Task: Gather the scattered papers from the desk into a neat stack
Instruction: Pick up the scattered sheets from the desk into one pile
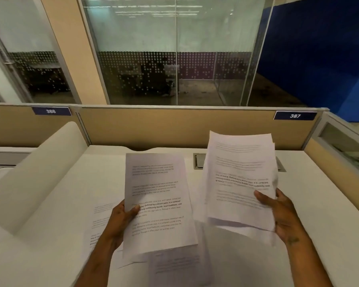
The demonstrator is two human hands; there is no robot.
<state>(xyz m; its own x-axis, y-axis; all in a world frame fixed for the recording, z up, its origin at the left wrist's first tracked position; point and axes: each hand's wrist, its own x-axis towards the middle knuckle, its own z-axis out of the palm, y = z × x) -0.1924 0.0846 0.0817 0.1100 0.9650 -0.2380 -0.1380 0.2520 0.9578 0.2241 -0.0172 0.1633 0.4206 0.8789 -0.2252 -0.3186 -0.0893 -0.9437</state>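
My left hand (122, 218) grips a printed white sheet (157, 195) by its left edge, thumb on top, lifted above the white desk (56, 214). My right hand (278, 212) holds a loose bunch of printed papers (239, 172) at its right edge, raised and tilted toward me, its sheets uneven. One sheet (98, 220) lies flat on the desk under my left forearm. Another sheet (174, 266) lies near the front edge, partly hidden beneath the held page.
A beige partition (174, 125) with blue number tags 386 and 387 closes the back of the desk. A grey cable hatch (198, 161) sits in the desktop behind the papers. A white curved divider (39, 172) rises on the left. A glass-topped side panel (344, 146) stands on the right.
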